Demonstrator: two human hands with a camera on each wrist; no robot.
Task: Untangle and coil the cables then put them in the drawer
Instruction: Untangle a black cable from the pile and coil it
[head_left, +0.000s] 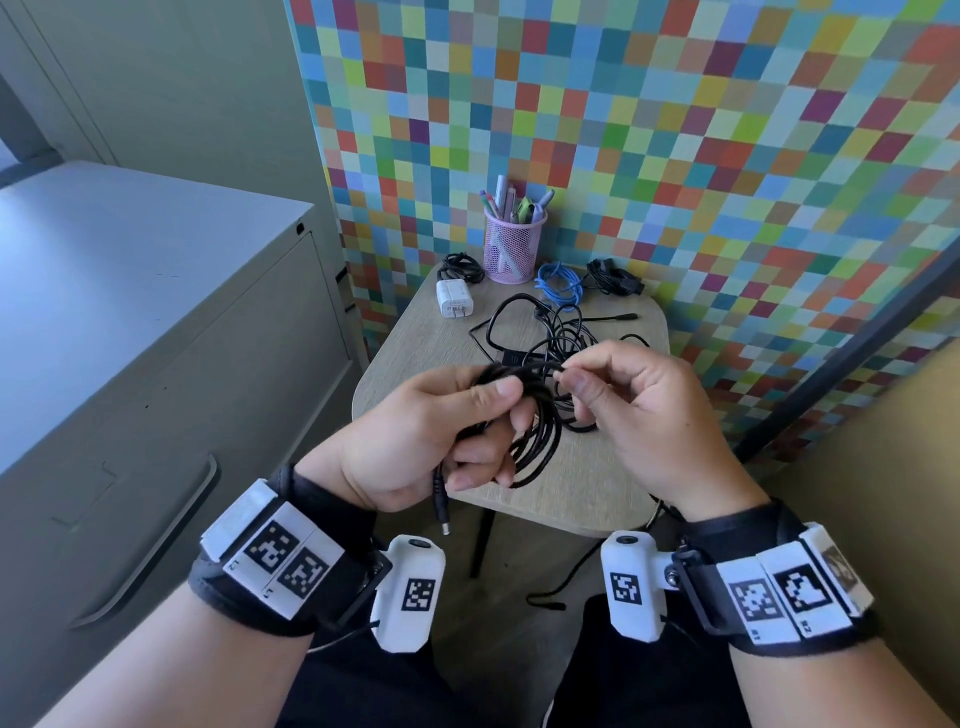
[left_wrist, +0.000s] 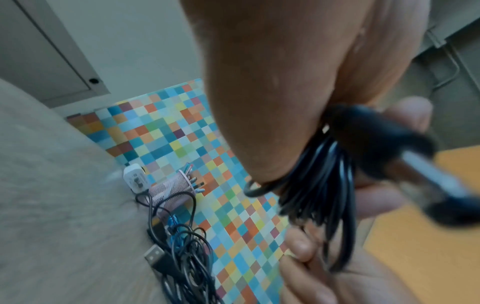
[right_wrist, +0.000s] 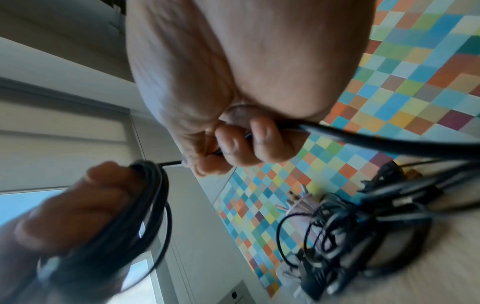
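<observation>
My left hand (head_left: 488, 415) grips a coil of thin black cable (head_left: 530, 431) just above the near part of the small wooden table (head_left: 597, 478). The cable's barrel plug (head_left: 441, 512) hangs below that hand. To the right, my right hand (head_left: 574, 374) pinches the loose strand of the same cable between thumb and forefinger. The left wrist view shows the coil (left_wrist: 319, 185) against the palm, with the blurred plug (left_wrist: 389, 139) in front. In the right wrist view the fingertips (right_wrist: 246, 139) pinch the strand (right_wrist: 389, 144). A tangle of black cables (head_left: 556, 332) lies on the table behind my hands.
At the table's back stand a pink mesh pen cup (head_left: 511, 241), a white charger (head_left: 454, 299), a blue coiled cable (head_left: 561, 283) and two black bundles (head_left: 460, 267) (head_left: 613, 278). A grey cabinet (head_left: 156, 338) with a drawer handle (head_left: 156, 545) is to the left. One cable end (head_left: 545, 603) lies on the floor.
</observation>
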